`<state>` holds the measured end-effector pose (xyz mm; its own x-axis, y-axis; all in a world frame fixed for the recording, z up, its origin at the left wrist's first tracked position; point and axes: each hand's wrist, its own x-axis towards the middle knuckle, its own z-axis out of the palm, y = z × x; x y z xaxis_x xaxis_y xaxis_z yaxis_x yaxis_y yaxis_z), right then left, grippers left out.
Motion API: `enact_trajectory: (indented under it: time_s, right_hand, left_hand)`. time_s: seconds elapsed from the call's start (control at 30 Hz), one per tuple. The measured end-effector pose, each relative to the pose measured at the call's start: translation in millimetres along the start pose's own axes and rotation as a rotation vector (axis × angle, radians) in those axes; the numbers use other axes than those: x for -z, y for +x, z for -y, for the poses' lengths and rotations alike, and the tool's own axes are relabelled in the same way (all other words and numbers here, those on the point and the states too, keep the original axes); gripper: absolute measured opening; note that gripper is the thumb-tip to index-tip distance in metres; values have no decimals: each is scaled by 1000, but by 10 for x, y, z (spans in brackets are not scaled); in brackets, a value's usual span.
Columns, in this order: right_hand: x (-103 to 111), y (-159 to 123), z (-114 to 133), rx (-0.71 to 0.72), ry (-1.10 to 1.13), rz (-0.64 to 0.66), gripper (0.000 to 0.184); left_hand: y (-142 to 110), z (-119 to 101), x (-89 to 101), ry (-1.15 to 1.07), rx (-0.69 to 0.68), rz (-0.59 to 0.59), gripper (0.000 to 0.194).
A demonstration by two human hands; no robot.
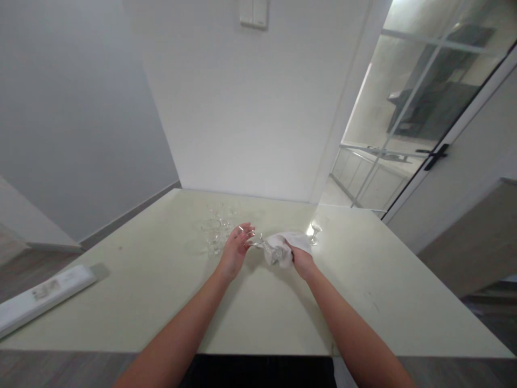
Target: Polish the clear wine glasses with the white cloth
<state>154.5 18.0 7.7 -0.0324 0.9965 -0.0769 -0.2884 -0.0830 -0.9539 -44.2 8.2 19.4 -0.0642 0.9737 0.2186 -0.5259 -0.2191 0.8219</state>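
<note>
My left hand (235, 249) grips the foot and stem of a small clear stemmed glass (262, 246) that lies sideways over the table. My right hand (299, 260) is closed on a white cloth (287, 243), which wraps the bowl of that glass. Just left of my left hand stands a cluster of several clear glasses (216, 226). Another single stemmed glass (314, 230) stands upright beyond the cloth on the right.
The pale table (141, 291) meets a white wall at its far edge. A long white box (42, 296) lies at the table's left edge. A glass-panelled door (424, 124) with a black handle stands at the right.
</note>
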Motion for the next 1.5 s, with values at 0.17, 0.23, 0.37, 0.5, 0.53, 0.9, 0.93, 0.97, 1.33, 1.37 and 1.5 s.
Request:
enact_trajectory:
  time_s: [0.17,0.23,0.37,0.5,0.53,0.9,0.93,0.97,1.33,1.37,1.5]
  right_hand:
    - [6,-27,-57,-162,-11,145,41]
    - [-18,-48,-120,-170,-33,227,42]
    - [-53,-35,-175,-178,-12,230,44]
    - [-79,-1,-123,-219,140,245,56]
    - [-86,5,-116,-218,164,242,55]
    - [-12,82,-260,-135,75,123,45]
    - [-4,82,-255,-138,63,110,44]
    - [-1,78,-245,-140,55,103,44]
    - [-69,23,-170,-140,159,240,42]
    - [-68,20,-166,-148,157,242,43]
    - [-10,-1,-169,-200,-4,172,44]
  left_hand:
    - [21,0,16,25,-75,-6,52]
    - [0,10,-12,116,-89,52,57]
    - [-50,19,-76,212,-98,158,64]
    - [-66,22,-105,263,-127,178,65]
    - [-64,24,-106,271,-140,172,65]
    - [-20,31,-73,304,-231,36,63]
    - [-21,27,-73,305,-226,29,63]
    - [-24,23,-75,304,-214,31,63]
    - [-94,75,-119,342,-169,171,66]
    - [-86,73,-115,351,-189,153,66]
    - [-44,22,-78,363,-275,35,66]
